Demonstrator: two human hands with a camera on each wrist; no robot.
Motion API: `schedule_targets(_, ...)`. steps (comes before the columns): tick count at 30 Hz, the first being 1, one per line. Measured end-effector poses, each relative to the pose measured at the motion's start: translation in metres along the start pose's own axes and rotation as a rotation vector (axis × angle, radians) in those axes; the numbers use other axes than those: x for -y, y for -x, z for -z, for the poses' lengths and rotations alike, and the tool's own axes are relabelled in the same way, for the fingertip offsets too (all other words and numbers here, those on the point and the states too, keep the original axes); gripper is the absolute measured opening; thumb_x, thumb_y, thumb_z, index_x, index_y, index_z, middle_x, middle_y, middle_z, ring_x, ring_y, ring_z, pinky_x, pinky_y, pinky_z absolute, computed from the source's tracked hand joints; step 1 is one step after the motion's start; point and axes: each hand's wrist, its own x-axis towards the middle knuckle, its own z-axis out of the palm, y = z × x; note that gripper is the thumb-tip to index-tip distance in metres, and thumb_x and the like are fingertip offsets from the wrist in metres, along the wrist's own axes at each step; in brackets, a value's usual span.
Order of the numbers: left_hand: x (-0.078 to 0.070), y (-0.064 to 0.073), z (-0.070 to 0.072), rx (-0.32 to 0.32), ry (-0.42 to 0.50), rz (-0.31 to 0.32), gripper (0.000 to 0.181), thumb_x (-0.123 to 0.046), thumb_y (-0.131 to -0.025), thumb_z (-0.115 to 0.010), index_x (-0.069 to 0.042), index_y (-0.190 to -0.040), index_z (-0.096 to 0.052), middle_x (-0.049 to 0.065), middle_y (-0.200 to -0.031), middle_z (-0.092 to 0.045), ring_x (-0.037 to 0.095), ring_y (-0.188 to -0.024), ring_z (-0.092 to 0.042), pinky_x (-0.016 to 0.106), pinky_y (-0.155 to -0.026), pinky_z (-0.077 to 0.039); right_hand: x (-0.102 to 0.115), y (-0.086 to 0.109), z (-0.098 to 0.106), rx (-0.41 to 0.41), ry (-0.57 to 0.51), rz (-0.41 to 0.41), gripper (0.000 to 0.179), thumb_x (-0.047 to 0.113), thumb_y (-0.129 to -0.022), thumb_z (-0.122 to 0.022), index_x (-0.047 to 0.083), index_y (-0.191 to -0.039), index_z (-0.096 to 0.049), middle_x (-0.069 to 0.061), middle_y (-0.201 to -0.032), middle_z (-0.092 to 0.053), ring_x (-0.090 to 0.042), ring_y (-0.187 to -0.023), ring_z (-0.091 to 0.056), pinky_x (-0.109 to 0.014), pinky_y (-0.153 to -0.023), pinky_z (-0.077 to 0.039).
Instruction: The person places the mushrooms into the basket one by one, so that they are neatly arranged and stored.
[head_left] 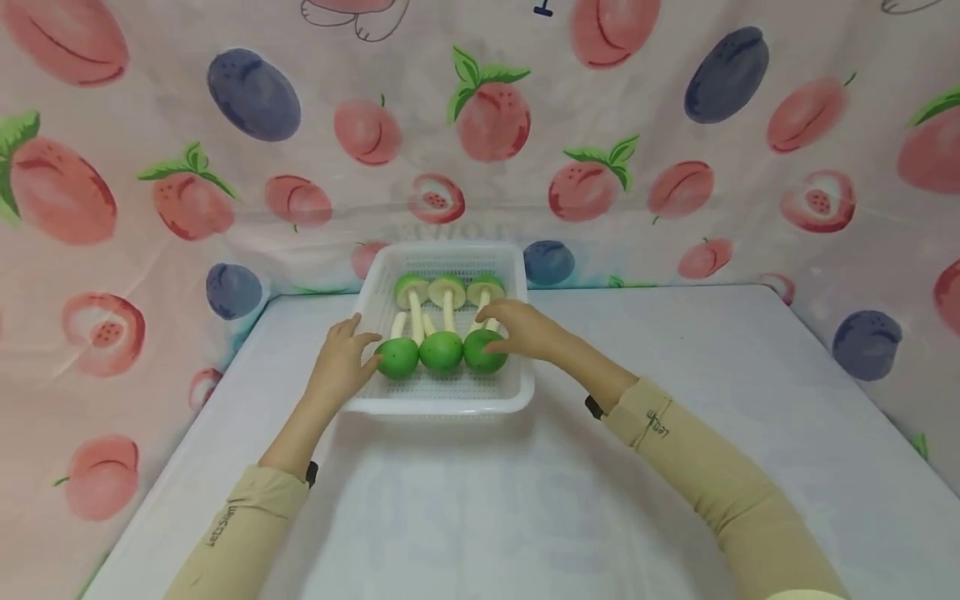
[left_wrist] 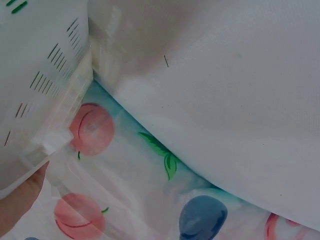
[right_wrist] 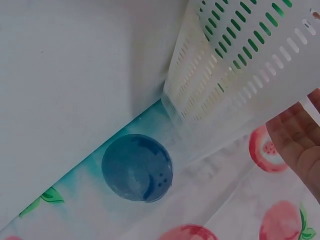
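Note:
Several toy mushrooms with green caps and cream stems lie in a white plastic basket (head_left: 435,406). In the back row, the caps show their pale undersides; the front row shows rounded green tops. Over the basket's left rim, my left hand (head_left: 341,362) has its fingers spread and its thumb at the left front mushroom (head_left: 397,358). My right hand (head_left: 525,329) reaches over the right rim, thumb and fingers apart around the right front mushroom (head_left: 480,358); firm contact cannot be told. Between them lies the middle front mushroom (head_left: 441,353). Both wrist views show the basket's slotted outer walls.
The basket stands near the back edge of a white-covered table (head_left: 675,417). Behind it and at the sides hangs a fruit-printed cloth (head_left: 465,175). White tabletop extends in front of the basket and to its right.

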Motion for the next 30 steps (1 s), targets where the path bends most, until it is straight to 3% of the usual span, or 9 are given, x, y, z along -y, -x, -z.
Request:
schedule_targets(6, 0.002, -0.003, 0.001, 0.006, 0.003, 0.001, 0.034, -0.013, -0.088, -0.063, 0.004, -0.117, -0.062, 0.034, -0.144, -0.033, 0.049, -0.132, -0.031, 0.06, -0.108, -0.03, -0.002, 0.005, 0.003, -0.012, -0.028, -0.017, 0.043, 0.016, -0.085, -0.069, 0.001, -0.124, -0.058, -0.013, -0.128, -0.058, -0.029, -0.123, -0.052, -0.042, -0.103, -0.045)
schedule_targets(16, 0.006, -0.003, 0.007, -0.004, 0.031, 0.007, 0.035, -0.014, -0.089, -0.061, 0.003, -0.119, -0.061, 0.036, -0.143, -0.033, 0.05, -0.131, -0.032, 0.061, -0.107, -0.031, -0.005, 0.016, 0.008, -0.132, -0.122, 0.034, 0.032, 0.014, -0.089, -0.065, 0.003, -0.119, -0.062, -0.012, -0.12, -0.063, -0.031, -0.11, -0.058, -0.043, -0.095, -0.049)
schedule_targets(20, 0.007, -0.003, 0.008, -0.007, 0.042, 0.021, 0.034, -0.013, -0.09, -0.06, 0.004, -0.119, -0.06, 0.035, -0.142, -0.035, 0.05, -0.131, -0.032, 0.061, -0.106, -0.032, -0.008, 0.024, 0.012, -0.175, -0.112, 0.048, 0.03, 0.013, -0.089, -0.064, 0.002, -0.117, -0.062, -0.013, -0.117, -0.064, -0.031, -0.107, -0.059, -0.042, -0.092, -0.051)
schedule_targets(24, 0.009, -0.006, 0.009, -0.053, 0.067, 0.034, 0.031, -0.012, -0.091, -0.057, 0.004, -0.118, -0.062, 0.032, -0.138, -0.043, 0.05, -0.127, -0.039, 0.062, -0.103, -0.035, -0.014, 0.031, 0.015, -0.208, -0.093, 0.042, 0.029, 0.013, -0.089, -0.064, 0.001, -0.115, -0.062, -0.014, -0.114, -0.065, -0.029, -0.103, -0.06, -0.042, -0.089, -0.053)
schedule_targets(30, 0.009, -0.006, 0.006, -0.189, 0.042, 0.016, 0.025, -0.011, -0.092, -0.055, 0.002, -0.11, -0.067, 0.026, -0.119, -0.062, 0.046, -0.111, -0.056, 0.057, -0.088, -0.049, -0.026, 0.043, 0.018, -0.247, -0.089, 0.001, 0.029, 0.014, -0.09, -0.063, 0.001, -0.115, -0.062, -0.015, -0.115, -0.065, -0.03, -0.102, -0.06, -0.043, -0.089, -0.053)
